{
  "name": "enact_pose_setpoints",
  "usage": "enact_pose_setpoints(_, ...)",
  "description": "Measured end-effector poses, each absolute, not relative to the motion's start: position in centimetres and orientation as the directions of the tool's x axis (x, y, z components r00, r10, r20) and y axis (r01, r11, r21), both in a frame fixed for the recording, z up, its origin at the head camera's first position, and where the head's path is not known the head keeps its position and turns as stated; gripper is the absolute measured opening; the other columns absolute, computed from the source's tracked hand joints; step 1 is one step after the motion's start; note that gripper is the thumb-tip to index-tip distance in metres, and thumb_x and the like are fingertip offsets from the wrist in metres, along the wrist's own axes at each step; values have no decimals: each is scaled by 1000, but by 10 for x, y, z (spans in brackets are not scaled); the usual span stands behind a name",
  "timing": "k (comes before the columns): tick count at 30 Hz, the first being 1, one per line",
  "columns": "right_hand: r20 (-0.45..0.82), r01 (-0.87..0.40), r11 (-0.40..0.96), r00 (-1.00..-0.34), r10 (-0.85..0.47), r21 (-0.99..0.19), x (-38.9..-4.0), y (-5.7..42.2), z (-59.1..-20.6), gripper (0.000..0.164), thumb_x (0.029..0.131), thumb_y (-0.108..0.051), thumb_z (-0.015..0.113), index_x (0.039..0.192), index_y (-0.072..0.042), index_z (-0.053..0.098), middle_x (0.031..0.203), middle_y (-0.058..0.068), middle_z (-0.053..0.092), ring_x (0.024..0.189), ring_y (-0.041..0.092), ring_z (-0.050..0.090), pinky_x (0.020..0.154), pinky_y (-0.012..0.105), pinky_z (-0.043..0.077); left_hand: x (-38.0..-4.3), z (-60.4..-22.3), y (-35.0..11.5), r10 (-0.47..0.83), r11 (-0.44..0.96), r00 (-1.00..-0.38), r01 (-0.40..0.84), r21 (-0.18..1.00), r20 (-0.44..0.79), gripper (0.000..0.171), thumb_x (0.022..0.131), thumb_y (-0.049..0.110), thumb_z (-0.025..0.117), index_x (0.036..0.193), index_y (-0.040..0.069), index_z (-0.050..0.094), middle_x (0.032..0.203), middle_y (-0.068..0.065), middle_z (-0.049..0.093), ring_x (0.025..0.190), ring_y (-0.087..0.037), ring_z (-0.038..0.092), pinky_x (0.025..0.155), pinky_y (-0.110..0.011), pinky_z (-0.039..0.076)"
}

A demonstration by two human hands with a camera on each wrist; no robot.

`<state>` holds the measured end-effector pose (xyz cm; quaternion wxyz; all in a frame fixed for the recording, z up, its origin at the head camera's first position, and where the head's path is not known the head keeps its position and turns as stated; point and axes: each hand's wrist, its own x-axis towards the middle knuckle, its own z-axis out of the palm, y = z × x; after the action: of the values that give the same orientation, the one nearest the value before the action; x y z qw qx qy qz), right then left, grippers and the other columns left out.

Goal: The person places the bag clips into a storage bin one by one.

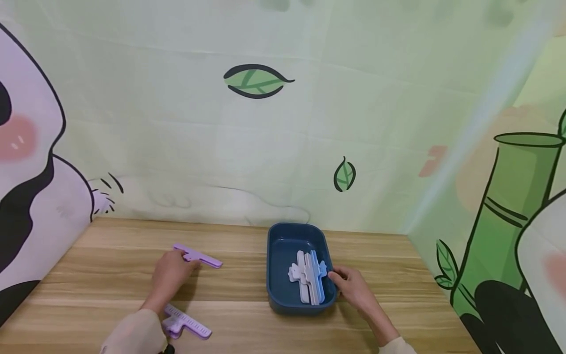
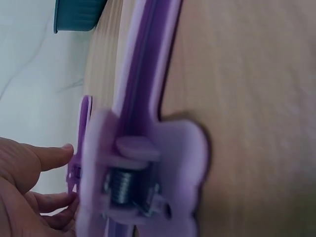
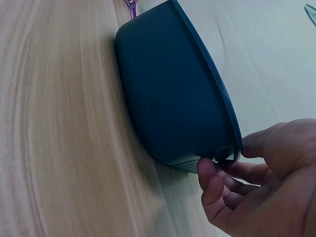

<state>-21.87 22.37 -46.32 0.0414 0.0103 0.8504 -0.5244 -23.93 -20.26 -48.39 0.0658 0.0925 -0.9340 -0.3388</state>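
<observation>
At the left, my left hand point(image 1: 169, 273) pinches the handle end of a purple bag clip point(image 1: 205, 258) lying on the table. In the left wrist view, the thumb and fingertips stand on either side of that clip's handle. A second purple clip point(image 1: 191, 324), its metal spring visible in the left wrist view, lies nearer, beside the left sleeve. My right hand point(image 1: 353, 287) grips the right rim of a dark blue plastic bin point(image 1: 275, 280), thumb on the edge and fingers curled beneath it outside. Inside lie a white clip point(image 1: 303, 290), a greyish clip point(image 1: 311, 275) and a blue clip point(image 1: 319, 290), side by side.
The wood-grain table point(image 1: 239, 329) carries the bin right of centre, near its back edge. Behind it hangs a pale green printed cloth point(image 1: 185, 108) with leaves, bamboo and panda figures, which also runs along both sides.
</observation>
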Motion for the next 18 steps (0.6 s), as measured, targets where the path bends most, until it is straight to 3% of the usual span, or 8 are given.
enact_pose_setpoints(5, -86, 66, 458, -996, -23, -887, -218, 223, -462, 29, 106, -7, 56, 129, 8, 66, 113, 19, 70, 91, 27, 66, 72, 38, 60, -241, -485, -199, -244, 743, -968, -147, 653, 59, 40, 87, 24, 81, 101, -11, 68, 94, -28, 66, 81, -37, 58, 70, -52, 49)
enact_pose_setpoints(13, -75, 57, 455, -997, -22, -889, -219, 224, -465, 28, 106, -6, 56, 127, 9, 66, 112, 20, 70, 92, 28, 67, 72, 39, 61, -244, -486, -197, -263, 723, -963, -158, 672, 56, 34, 87, 20, 80, 90, -11, 67, 84, -22, 60, 73, -33, 53, 58, -39, 42)
enact_pose_setpoints(18, -72, 53, 460, -997, -23, -886, -219, 224, -465, 28, 106, -7, 56, 127, 9, 66, 111, 19, 70, 91, 27, 67, 71, 38, 60, -244, -487, -198, -246, 727, -965, -124, 675, 87, 31, 88, 14, 77, 93, -14, 66, 85, -25, 60, 76, -35, 54, 63, -45, 47)
